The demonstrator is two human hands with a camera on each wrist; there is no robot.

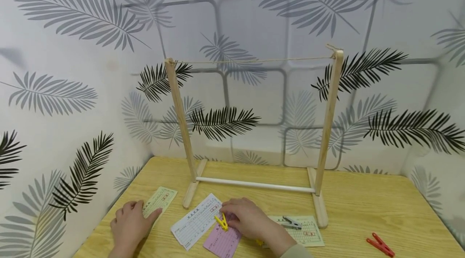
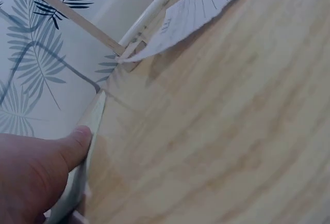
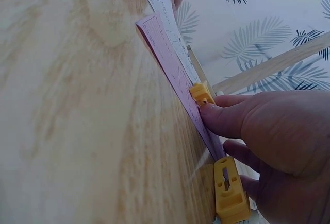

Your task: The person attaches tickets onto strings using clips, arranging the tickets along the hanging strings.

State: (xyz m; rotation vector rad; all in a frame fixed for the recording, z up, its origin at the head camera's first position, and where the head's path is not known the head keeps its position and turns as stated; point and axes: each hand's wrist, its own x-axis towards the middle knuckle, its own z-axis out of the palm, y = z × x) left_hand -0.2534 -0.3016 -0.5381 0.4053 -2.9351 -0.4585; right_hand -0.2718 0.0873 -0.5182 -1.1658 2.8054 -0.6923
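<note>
My left hand [image 1: 130, 223] rests on a pale green printed slip [image 1: 165, 198] at the table's left, thumb spread along its near edge; in the left wrist view, the thumb [image 2: 77, 141] touches that slip. My right hand [image 1: 248, 218] pinches a yellow clothespin [image 1: 222, 222] between thumb and fingers, over a pink slip [image 1: 222, 242]. Beside the pink slip lies a white slip [image 1: 196, 219], partly overlapped by it. A second yellow clothespin [image 3: 230, 190] sits close under the right hand in the right wrist view, mostly hidden by that hand in the head view.
A grey clothespin [image 1: 292, 222] lies on another pale green slip [image 1: 312, 231] right of my right hand. A red clothespin [image 1: 380, 244] lies farther right. Behind the slips stands a wooden frame [image 1: 328, 129] with a string [image 1: 254, 61] across its top and a white bar [image 1: 254, 184] low down.
</note>
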